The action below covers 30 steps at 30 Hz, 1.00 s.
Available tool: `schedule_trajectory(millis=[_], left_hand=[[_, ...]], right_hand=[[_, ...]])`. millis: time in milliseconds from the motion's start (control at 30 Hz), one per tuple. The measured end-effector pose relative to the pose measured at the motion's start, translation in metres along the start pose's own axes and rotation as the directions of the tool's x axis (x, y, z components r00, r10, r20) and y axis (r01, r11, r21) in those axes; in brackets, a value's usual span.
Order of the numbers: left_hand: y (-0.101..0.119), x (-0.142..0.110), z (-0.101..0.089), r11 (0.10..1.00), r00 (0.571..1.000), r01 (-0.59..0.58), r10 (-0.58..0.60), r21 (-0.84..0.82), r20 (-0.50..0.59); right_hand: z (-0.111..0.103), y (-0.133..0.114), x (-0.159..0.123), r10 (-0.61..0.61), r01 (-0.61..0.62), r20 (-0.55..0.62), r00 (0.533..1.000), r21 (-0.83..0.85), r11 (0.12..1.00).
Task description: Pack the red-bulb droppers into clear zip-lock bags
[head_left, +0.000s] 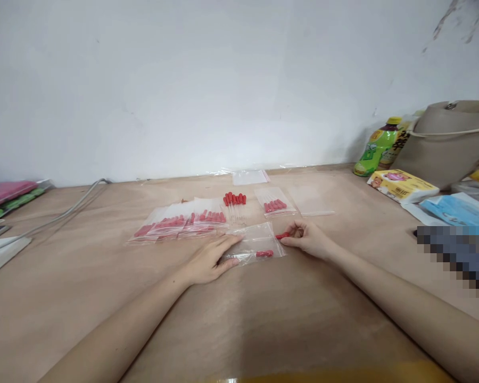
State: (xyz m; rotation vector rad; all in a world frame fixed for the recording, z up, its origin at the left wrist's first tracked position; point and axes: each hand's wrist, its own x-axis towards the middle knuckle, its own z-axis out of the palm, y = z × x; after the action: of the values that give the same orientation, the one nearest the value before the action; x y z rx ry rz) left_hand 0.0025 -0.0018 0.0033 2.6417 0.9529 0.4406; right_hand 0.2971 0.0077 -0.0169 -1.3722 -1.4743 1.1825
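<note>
A clear zip bag [249, 242] lies in front of me with a red-bulbed dropper [264, 254] inside it. My left hand [211, 260] grips the bag's left end, fingers along the top and thumb on the near side. At the opposite end, my right hand [303, 239] pinches another red-bulbed dropper [282, 235] at the bag's edge. Whether its tip is inside the bag is hard to make out. Behind the bag lies a bunch of loose droppers [234, 199] with red bulbs and thin clear tubes.
Filled bags of droppers [171, 223] overlap on the left. Another filled bag [275, 203] and flat bags [311, 202] lie behind my right hand. A green bottle [377, 146], yellow tissue pack [402, 185] and beige handbag [439, 143] stand right. A grey cable [74, 208] runs left.
</note>
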Motion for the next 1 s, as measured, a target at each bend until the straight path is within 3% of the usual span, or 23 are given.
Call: schedule_trajectory(millis=[200,433,633,700,767,867,933,1000], left_hand=[[0.001,0.001,-0.001,1.0,1.0,-0.01,0.01,0.009,-0.002],[0.001,0.002,0.0,1.0,1.0,-0.021,0.021,-0.001,-0.005],[0.0,0.002,0.0,0.999,0.999,-0.046,0.046,-0.02,-0.014],[-0.001,0.002,0.0,0.998,0.998,-0.055,0.054,-0.027,-0.017],[-0.003,0.002,0.002,0.998,0.998,-0.06,0.06,-0.034,-0.021],[-0.007,0.003,0.004,0.997,0.998,-0.063,0.063,-0.038,-0.005],[-0.008,0.004,0.004,0.997,0.997,-0.071,0.072,-0.04,0.02],[-0.009,0.004,0.003,0.996,0.996,-0.076,0.078,-0.041,0.036]], right_hand=[[-0.01,-0.005,0.006,-0.079,0.092,0.211,0.974,-0.05,0.994],[0.006,-0.015,0.003,-0.154,0.158,0.181,0.971,-0.006,0.987],[0.017,-0.019,-0.001,-0.071,0.073,0.273,0.959,0.002,0.997],[0.013,-0.016,0.002,-0.056,0.066,0.198,0.979,-0.043,0.997],[0.007,-0.016,0.009,-0.125,0.131,0.048,0.991,-0.134,0.982],[0.003,-0.026,0.022,-0.326,0.262,-0.126,0.937,-0.363,0.894],[0.007,-0.039,0.034,-0.407,0.282,-0.128,0.905,-0.535,0.796],[0.018,-0.053,0.048,-0.395,0.241,-0.089,0.915,-0.665,0.707]])
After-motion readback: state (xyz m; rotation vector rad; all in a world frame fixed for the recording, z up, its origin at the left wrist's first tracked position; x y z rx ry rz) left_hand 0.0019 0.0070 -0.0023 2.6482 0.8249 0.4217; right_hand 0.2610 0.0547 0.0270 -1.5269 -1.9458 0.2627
